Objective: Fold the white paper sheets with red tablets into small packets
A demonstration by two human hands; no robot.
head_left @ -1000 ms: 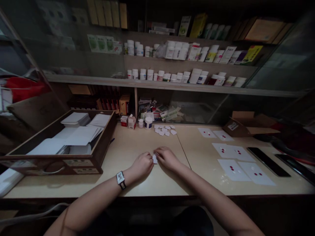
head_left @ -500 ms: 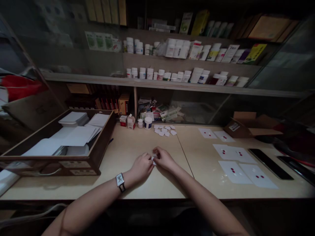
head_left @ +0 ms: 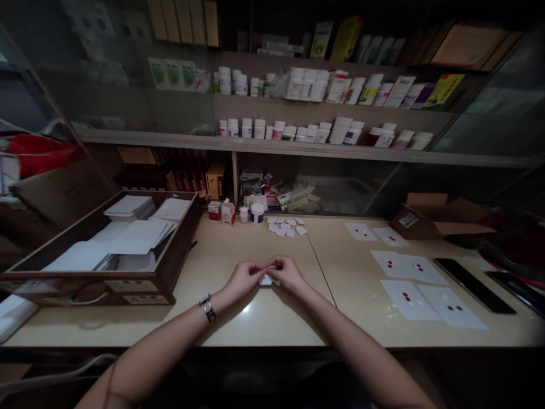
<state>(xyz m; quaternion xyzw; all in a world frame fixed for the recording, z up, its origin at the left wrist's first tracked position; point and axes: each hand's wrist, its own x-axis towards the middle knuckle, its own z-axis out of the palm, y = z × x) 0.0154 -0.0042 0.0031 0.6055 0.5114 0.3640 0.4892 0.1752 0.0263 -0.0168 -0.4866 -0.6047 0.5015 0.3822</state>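
Observation:
A small white folded paper packet (head_left: 266, 280) is pinched between my two hands, low over the tabletop. My left hand (head_left: 243, 279), with a watch (head_left: 208, 308) on its wrist, grips the packet's left side between thumb and fingers. On the opposite side, the fingertips of my right hand (head_left: 290, 276) press on its top and right edge. Fingers partly cover the packet, so its contents are hidden. Beyond the hands lies a cluster of similar folded packets (head_left: 286, 226). To the right, several white paper sheets (head_left: 418, 311) lie flat with red and white pills on them.
At left stands a wooden drawer (head_left: 174, 278) holding stacked white paper. Small boxes (head_left: 227, 213) and a white bottle (head_left: 256, 215) stand at the back. A black phone (head_left: 474, 286) and an open cardboard box (head_left: 426, 220) are at right. Shelves of medicine bottles (head_left: 340, 130) rise behind.
My left hand has turned, and its fingers now meet the right hand's fingertips above the packet. More of the white packet shows beneath them. The view has shifted slightly.

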